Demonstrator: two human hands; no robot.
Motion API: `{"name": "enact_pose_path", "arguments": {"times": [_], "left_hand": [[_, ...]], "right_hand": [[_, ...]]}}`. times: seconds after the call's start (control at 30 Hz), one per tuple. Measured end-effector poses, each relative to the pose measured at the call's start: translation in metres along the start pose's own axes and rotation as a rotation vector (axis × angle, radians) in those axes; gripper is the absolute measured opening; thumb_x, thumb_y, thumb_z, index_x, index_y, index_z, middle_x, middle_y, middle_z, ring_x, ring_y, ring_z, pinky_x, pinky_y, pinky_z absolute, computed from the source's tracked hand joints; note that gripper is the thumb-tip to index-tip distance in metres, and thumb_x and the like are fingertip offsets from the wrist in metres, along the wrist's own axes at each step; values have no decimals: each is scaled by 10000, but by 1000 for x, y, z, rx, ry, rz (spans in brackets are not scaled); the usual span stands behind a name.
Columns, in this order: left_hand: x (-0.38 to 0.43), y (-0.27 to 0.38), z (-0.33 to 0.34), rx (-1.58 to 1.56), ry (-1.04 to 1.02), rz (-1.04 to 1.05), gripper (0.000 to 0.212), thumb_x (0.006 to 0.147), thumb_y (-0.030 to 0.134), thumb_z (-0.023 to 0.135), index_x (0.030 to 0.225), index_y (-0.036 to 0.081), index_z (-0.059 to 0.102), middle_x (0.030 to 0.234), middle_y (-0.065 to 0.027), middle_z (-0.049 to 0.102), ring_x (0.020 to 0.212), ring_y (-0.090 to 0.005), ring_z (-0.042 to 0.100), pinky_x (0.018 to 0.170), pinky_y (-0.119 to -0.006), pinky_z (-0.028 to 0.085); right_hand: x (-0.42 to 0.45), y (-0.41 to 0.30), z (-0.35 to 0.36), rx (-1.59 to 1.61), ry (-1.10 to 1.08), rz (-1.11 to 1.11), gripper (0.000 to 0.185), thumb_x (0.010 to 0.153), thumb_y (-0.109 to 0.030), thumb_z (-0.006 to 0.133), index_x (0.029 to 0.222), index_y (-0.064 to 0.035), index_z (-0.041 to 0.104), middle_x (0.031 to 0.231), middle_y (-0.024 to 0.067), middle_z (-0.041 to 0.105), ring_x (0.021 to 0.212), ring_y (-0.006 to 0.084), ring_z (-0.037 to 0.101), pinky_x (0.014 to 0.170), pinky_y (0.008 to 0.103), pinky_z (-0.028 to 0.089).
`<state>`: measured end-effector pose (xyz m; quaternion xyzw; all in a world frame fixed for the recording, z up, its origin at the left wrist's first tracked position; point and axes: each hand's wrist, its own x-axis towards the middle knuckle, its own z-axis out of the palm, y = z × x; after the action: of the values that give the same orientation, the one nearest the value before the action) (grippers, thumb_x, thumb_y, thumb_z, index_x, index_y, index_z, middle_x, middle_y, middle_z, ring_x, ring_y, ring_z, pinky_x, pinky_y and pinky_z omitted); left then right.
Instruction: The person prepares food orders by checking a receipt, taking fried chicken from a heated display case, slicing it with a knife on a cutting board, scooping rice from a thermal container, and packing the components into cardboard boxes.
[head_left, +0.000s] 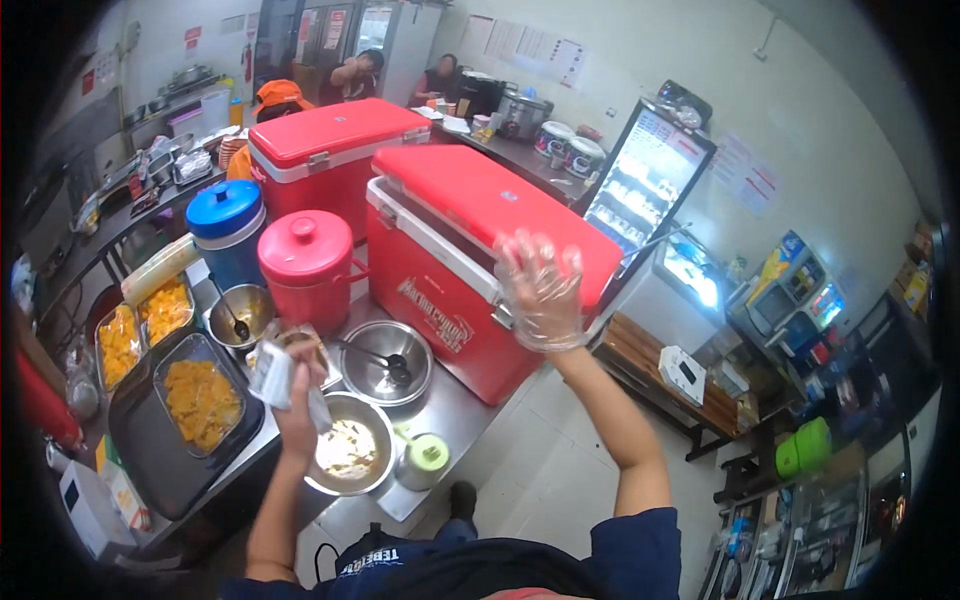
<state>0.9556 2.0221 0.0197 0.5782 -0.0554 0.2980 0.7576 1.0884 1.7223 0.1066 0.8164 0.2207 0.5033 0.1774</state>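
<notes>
My right hand (541, 292), in a clear plastic glove, is raised with its fingers apart in front of a large red cooler box (450, 307). It overlaps the front edge of the cooler's red lid (495, 195); contact is hard to judge. A dark gap shows under that lid, which sits ajar. My left hand (301, 375) grips a folded white paper (274, 373) above the steel table. Below it stands a steel bowl (352, 446) with food residue. A second steel bowl (386, 364) beside it holds dark spoons.
Trays of orange-yellow food (201, 405) sit at left. A pink drink jug (306, 262), a blue jug (225, 225) and another red cooler (330, 142) stand behind. A green-lidded container (426, 457) is near the table corner. Several people are farther back, one in an orange cap (281, 94).
</notes>
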Motion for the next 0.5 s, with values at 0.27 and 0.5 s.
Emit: {"name": "enact_pose_path", "arguments": {"times": [0.27, 0.5], "left_hand": [[124, 8, 230, 770, -602, 312, 222, 872, 136, 502, 1064, 42, 559, 987, -150, 548, 944, -296, 549, 845, -392, 419], [203, -206, 346, 1319, -1291, 209, 218, 759, 110, 556, 974, 70, 566, 929, -138, 604, 865, -335, 602, 697, -442, 483]], "right_hand": [[103, 277, 120, 175, 408, 165, 288, 813, -205, 577, 1081, -100, 568, 1023, 77, 571, 926, 237, 556, 791, 373, 463], [131, 398, 210, 88, -83, 354, 281, 889, -242, 509, 1121, -102, 583, 1144, 65, 585, 1100, 188, 511, 980, 317, 374]]}}
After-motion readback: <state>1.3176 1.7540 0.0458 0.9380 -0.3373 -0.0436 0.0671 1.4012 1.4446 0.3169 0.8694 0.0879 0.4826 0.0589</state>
